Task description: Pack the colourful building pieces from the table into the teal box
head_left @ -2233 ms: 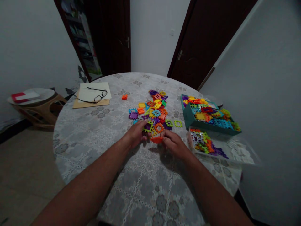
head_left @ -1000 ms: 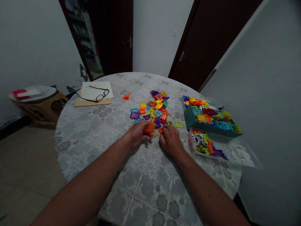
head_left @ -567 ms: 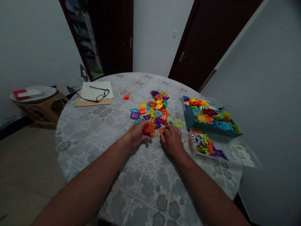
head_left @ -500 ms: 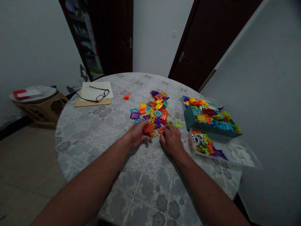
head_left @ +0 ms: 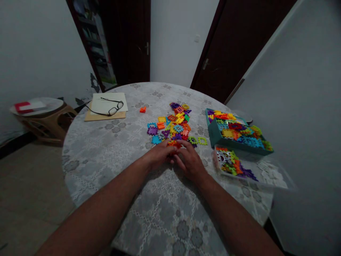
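My left hand and my right hand meet at the near end of a pile of toothed plastic building pieces. Both sets of fingers are closed round orange building pieces, which are partly hidden by the fingers. Just beyond lie purple, red and blue pieces of the pile. A bright blue tile rests left of my left hand. To the right of my right hand lie two lime-green square frames, one of them a thin open square.
On the right stand a teal box full of coloured pieces and a clear plastic tray with more pieces. Glasses lie on paper at the left. A small orange piece sits apart on the round table.
My right hand has lifted the orange frame from the table and moved left to my left hand. The orange pieces are now together between both hands.
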A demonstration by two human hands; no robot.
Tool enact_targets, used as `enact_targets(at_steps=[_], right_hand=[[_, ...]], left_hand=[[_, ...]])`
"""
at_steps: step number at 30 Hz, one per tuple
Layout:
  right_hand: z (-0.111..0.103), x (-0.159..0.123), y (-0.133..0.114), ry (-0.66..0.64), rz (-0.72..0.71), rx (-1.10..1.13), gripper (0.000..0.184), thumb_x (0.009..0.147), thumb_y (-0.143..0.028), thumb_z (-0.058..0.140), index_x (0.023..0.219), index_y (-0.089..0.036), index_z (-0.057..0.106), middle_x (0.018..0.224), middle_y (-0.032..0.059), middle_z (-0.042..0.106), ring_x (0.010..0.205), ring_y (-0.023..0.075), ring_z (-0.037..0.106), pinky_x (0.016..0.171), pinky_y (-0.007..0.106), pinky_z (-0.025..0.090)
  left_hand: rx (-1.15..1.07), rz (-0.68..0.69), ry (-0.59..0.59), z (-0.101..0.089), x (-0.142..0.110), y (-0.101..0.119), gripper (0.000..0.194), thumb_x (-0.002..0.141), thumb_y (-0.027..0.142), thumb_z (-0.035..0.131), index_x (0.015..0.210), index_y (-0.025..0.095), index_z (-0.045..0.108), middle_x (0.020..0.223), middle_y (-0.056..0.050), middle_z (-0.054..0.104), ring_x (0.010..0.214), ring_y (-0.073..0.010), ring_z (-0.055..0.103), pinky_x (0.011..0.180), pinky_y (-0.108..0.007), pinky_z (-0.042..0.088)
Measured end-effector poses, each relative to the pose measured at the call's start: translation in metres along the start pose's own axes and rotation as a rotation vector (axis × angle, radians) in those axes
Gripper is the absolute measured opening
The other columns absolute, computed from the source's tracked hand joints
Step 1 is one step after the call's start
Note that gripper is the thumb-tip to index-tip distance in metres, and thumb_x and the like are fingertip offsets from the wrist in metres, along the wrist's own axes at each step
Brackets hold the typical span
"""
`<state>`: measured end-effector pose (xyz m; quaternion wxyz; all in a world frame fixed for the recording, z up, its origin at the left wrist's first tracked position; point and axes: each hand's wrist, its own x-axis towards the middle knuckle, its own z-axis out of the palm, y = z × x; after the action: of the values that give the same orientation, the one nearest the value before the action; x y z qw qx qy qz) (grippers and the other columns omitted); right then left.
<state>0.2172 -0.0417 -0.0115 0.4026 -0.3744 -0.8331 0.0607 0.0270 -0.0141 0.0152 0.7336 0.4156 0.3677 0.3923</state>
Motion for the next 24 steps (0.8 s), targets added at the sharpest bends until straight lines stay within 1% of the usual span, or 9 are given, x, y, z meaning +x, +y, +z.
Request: enact_targets(at_steps=[3, 5, 7, 10, 12, 15, 18, 20, 24], right_hand=[[-0.002, 0.001, 0.005, 0.086, 0.008, 0.012, 0.032, 0.106, -0.023, 0.063, 0.138, -0.026, 0.062, 0.152, 0.0159, 0.060, 0.144, 0.0293, 0.059, 0.121, 0.055, 0.053], [-0.003, 0.000, 0.009, 0.093, 0.026, -0.043, 0.031, 0.106, -0.020, 0.060, 0.137, -0.025, 0.063, 0.148, 0.0162, 0.062, 0.143, 0.0297, 0.059, 0.122, 0.056, 0.051], [-0.002, -0.001, 0.011, 0.009, 0.053, -0.140, 0.028, 0.105, -0.021, 0.060, 0.132, -0.023, 0.068, 0.146, 0.0167, 0.064, 0.146, 0.0326, 0.055, 0.124, 0.060, 0.047], [0.002, -0.003, 0.009, -0.164, 0.106, -0.280, 0.027, 0.102, -0.023, 0.066, 0.128, -0.023, 0.073, 0.155, 0.0173, 0.059, 0.157, 0.0398, 0.042, 0.127, 0.069, 0.036], [0.006, -0.004, 0.007, -0.239, 0.124, -0.321, 0.023, 0.101, -0.023, 0.068, 0.124, -0.024, 0.075, 0.159, 0.0159, 0.058, 0.160, 0.0416, 0.038, 0.128, 0.072, 0.032], [0.010, -0.005, 0.007, -0.269, 0.134, -0.320, 0.012, 0.102, -0.023, 0.068, 0.112, -0.023, 0.074, 0.156, 0.0156, 0.061, 0.158, 0.0410, 0.040, 0.127, 0.074, 0.031], [0.009, -0.007, 0.009, -0.231, 0.123, -0.254, 0.008, 0.104, -0.022, 0.064, 0.110, -0.021, 0.070, 0.156, 0.0178, 0.060, 0.154, 0.0382, 0.046, 0.125, 0.071, 0.038], [0.006, -0.006, 0.009, -0.156, 0.121, -0.189, 0.010, 0.107, -0.023, 0.058, 0.112, -0.021, 0.067, 0.157, 0.0195, 0.057, 0.152, 0.0350, 0.049, 0.123, 0.066, 0.044], [-0.002, -0.003, 0.006, 0.007, 0.135, -0.111, 0.014, 0.110, -0.023, 0.053, 0.118, -0.022, 0.064, 0.159, 0.0201, 0.053, 0.156, 0.0317, 0.047, 0.125, 0.061, 0.046]], left_hand=[[-0.044, 0.024, 0.060, -0.004, 0.002, 0.004, 0.020, 0.081, 0.018, 0.074, 0.100, 0.018, 0.066, 0.085, -0.005, 0.069, 0.067, -0.0154, 0.066, 0.053, -0.023, 0.052], [-0.098, 0.036, 0.137, -0.010, 0.004, 0.011, 0.018, 0.079, 0.016, 0.070, 0.097, 0.018, 0.064, 0.083, -0.005, 0.069, 0.066, -0.0166, 0.067, 0.051, -0.024, 0.052], [-0.158, 0.041, 0.231, -0.017, 0.005, 0.020, 0.020, 0.078, 0.016, 0.068, 0.097, 0.019, 0.063, 0.082, -0.004, 0.068, 0.065, -0.0174, 0.069, 0.050, -0.024, 0.052], [-0.222, 0.022, 0.329, -0.024, 0.007, 0.028, 0.022, 0.078, 0.017, 0.066, 0.099, 0.019, 0.062, 0.082, -0.003, 0.068, 0.063, -0.0178, 0.070, 0.050, -0.025, 0.053], [-0.235, 0.004, 0.342, -0.024, 0.007, 0.028, 0.020, 0.078, 0.018, 0.064, 0.098, 0.019, 0.062, 0.081, -0.004, 0.068, 0.062, -0.0177, 0.070, 0.049, -0.025, 0.054], [-0.225, -0.012, 0.322, -0.021, 0.007, 0.026, 0.017, 0.080, 0.017, 0.063, 0.097, 0.018, 0.063, 0.080, -0.004, 0.068, 0.061, -0.0174, 0.070, 0.048, -0.024, 0.054], [-0.214, -0.012, 0.288, -0.018, 0.006, 0.022, 0.016, 0.082, 0.017, 0.067, 0.097, 0.019, 0.062, 0.081, -0.005, 0.069, 0.062, -0.0176, 0.071, 0.049, -0.023, 0.055], [-0.215, -0.015, 0.267, -0.017, 0.006, 0.020, 0.015, 0.085, 0.020, 0.070, 0.098, 0.019, 0.063, 0.082, -0.005, 0.070, 0.063, -0.0179, 0.072, 0.049, -0.023, 0.056], [-0.221, -0.033, 0.225, -0.015, 0.008, 0.013, 0.023, 0.095, 0.037, 0.074, 0.106, 0.018, 0.068, 0.083, -0.006, 0.072, 0.060, -0.0173, 0.070, 0.046, -0.023, 0.054]])
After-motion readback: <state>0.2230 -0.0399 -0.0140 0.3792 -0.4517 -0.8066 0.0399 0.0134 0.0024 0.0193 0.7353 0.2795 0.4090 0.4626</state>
